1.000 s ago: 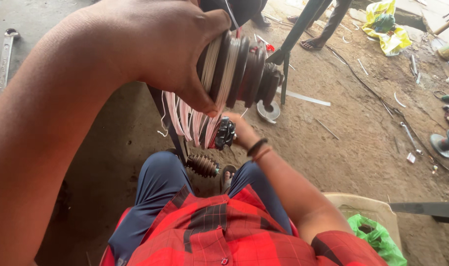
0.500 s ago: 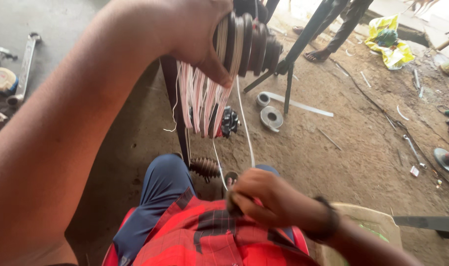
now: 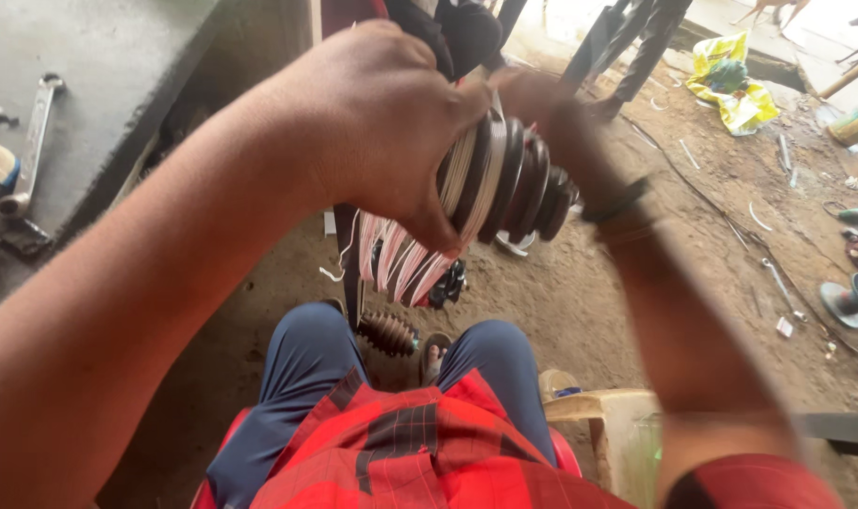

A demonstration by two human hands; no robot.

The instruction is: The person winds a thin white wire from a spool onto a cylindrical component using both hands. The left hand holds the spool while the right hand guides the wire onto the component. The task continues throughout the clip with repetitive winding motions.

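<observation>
My left hand (image 3: 382, 123) grips a dark stepped winding former (image 3: 528, 184) with several grooved discs, held up in front of me. Pale pink-white wire coils (image 3: 400, 264) fill its near grooves and hang in loops below my fingers. My right hand (image 3: 532, 94) reaches up behind the top of the former, blurred, with dark bands on its wrist (image 3: 622, 203); whether it pinches the wire I cannot tell. I sit with a red checked shirt (image 3: 419, 452) and blue trousers (image 3: 306, 377) below.
A dark ribbed former (image 3: 386, 332) lies on the dirt floor between my knees. A spanner (image 3: 33, 141) lies on the grey slab at left. A yellow bag (image 3: 730, 85), scattered tools (image 3: 848, 297) and someone's legs (image 3: 636, 42) are at the right and back.
My right hand has risen from my lap, where it held the wire, up to the top of the former. The left hand keeps its grip on the former.
</observation>
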